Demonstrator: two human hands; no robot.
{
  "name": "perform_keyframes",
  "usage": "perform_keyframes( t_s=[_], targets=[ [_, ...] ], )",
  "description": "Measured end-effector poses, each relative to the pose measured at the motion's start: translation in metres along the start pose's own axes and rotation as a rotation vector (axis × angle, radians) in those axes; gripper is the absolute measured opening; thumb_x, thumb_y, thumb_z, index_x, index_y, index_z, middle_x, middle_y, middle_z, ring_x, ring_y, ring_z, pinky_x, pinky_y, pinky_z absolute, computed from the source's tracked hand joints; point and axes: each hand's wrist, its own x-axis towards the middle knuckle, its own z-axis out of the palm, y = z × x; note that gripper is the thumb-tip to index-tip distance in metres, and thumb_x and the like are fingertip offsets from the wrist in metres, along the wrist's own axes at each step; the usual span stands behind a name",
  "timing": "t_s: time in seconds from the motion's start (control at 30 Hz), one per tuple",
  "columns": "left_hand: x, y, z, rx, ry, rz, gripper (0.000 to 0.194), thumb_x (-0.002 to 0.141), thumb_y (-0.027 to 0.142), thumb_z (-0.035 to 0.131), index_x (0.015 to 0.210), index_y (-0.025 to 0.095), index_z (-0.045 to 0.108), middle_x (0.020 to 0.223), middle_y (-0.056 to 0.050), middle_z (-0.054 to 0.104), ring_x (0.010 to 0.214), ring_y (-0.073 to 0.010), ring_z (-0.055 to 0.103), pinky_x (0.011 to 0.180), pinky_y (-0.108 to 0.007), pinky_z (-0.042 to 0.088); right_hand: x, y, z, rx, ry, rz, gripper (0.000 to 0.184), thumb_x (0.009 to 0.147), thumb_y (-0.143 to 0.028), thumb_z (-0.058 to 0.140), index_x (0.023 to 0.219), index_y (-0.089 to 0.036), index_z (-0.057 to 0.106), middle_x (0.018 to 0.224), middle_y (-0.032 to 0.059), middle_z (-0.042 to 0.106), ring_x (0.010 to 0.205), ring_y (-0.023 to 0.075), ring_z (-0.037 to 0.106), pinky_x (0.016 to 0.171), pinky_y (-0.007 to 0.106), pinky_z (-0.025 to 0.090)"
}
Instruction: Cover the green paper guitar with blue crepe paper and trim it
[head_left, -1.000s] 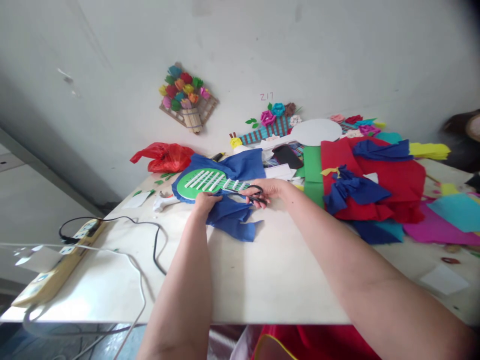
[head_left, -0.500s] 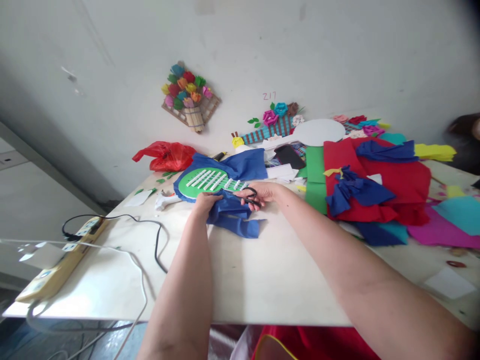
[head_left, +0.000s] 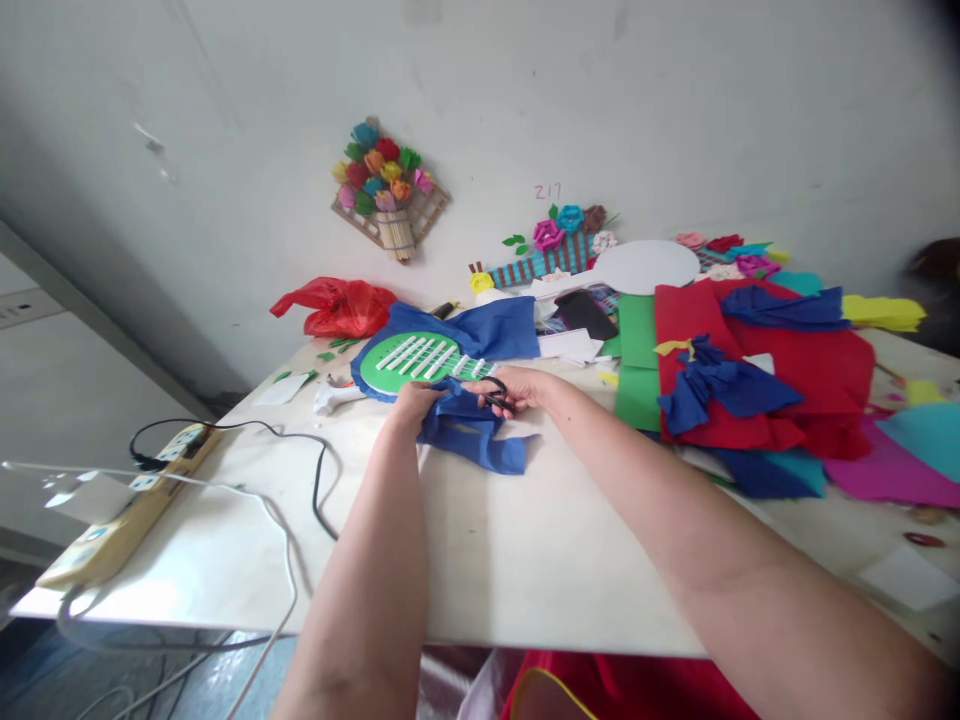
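A green paddle-shaped piece [head_left: 381, 366] with white strips across its face lies on blue crepe paper [head_left: 499, 330], which shows around its edge. My left hand [head_left: 417, 402] pinches the blue paper at the near edge of the green piece. In my right hand [head_left: 519, 386] are black-handled scissors [head_left: 495, 392], their loops around my fingers. The blades point left into the blue paper beside my left fingers and are mostly hidden. A partly cut blue flap [head_left: 502, 455] hangs toward me on the table.
A glue gun [head_left: 334, 396] and red plastic bag [head_left: 349, 308] sit to the left. A power strip [head_left: 142, 510] with cables lies at the left edge. Red crepe paper [head_left: 832, 370], other coloured sheets and a white paddle shape [head_left: 649, 268] cover the right and back.
The view has shifted slightly, so things appear a little further right. My right hand and the scissors have edged left toward my left hand, and the scissor loops look closer together.
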Motion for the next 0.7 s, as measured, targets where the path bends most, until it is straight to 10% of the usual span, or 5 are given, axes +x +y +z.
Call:
perform_keyframes(
  t_s=[0.7],
  targets=[
    [-0.0053,0.0065,-0.0016,-0.019,-0.013,-0.084,0.028,0.045,0.028,0.082,0.062,0.012,0.065,0.059,-0.008,0.065,0.056,-0.0206,0.061,0.058,-0.034,0.051,0.0053,0.0029,0.0037,0.087,0.056,-0.050,0.043,0.064,-0.047,0.078,0.076,-0.013,0.053,0.056,-0.0039,0.059,0.031,-0.0005,0.040,0.025,0.010,0.027]
  ],
)
